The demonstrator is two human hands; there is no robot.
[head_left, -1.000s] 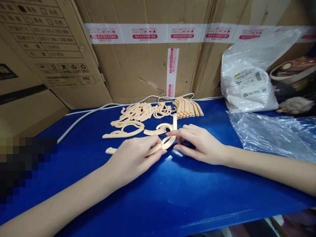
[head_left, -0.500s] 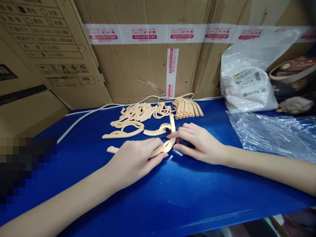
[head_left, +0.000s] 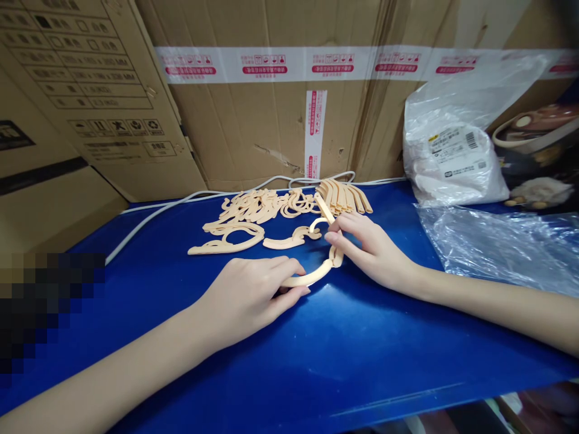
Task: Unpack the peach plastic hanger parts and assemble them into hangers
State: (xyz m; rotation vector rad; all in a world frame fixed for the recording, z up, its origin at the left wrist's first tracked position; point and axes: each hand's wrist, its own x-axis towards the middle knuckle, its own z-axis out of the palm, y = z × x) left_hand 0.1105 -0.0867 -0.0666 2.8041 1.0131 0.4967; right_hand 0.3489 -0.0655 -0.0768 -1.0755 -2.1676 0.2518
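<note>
A beige folding clothes hanger (head_left: 312,278) is held between both hands just above the blue table. My left hand (head_left: 251,292) is closed on one curved arm of it, thumb below and fingers on top. The other arm, pointing up and away, is pinched by my right hand (head_left: 373,250) near the joint and the small hook. Behind them lie a loose curved hanger part (head_left: 283,243) and, to the left, a hanger with a round opening (head_left: 212,247). Fingers cover part of the held piece.
Farther back sit a pile of beige hooks and small parts (head_left: 253,205) and a row of curved arms (head_left: 348,196). A white cable (head_left: 149,223) runs behind them. Cardboard boxes (head_left: 253,120) wall the back. On the right are a white plastic bag (head_left: 456,163) and clear plastic film (head_left: 497,241).
My right hand has gripped the hanger's far arm and tilted it up to the left. The hanger's joint has shifted right, and more of the near arm shows beyond my left fingers.
</note>
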